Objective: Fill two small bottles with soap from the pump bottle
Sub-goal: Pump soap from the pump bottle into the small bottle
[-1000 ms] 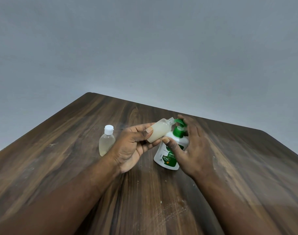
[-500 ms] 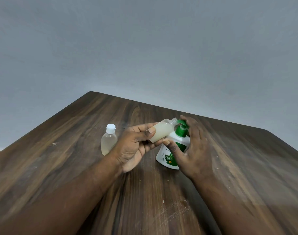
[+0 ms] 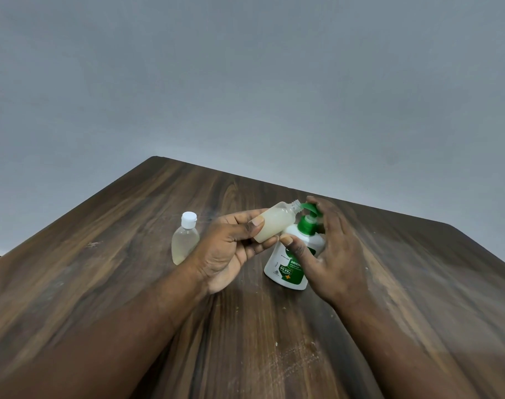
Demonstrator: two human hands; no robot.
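My left hand (image 3: pixel 228 249) pinches open small bottle (image 3: pixel 274 224), tilted, mouth at green nozzle. Right hand (image 3: pixel 331 254) wraps pump bottle (image 3: pixel 288 269), fingertip on pump head. Capped bottle (image 3: pixel 185 240) just beyond left knuckles looks filled. Second fill underway; next press slowly, keep mouth aligned.

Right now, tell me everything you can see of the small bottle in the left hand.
The uncapped small bottle is translucent plastic with a threaded open neck, largely filled with cloudy pale soap. It is tilted, neck up and to the right, its mouth right at the green pump nozzle. The left hand pinches its lower body between thumb and fingers, off the table. It partly overlaps the white pump bottle behind it; no cap shows.
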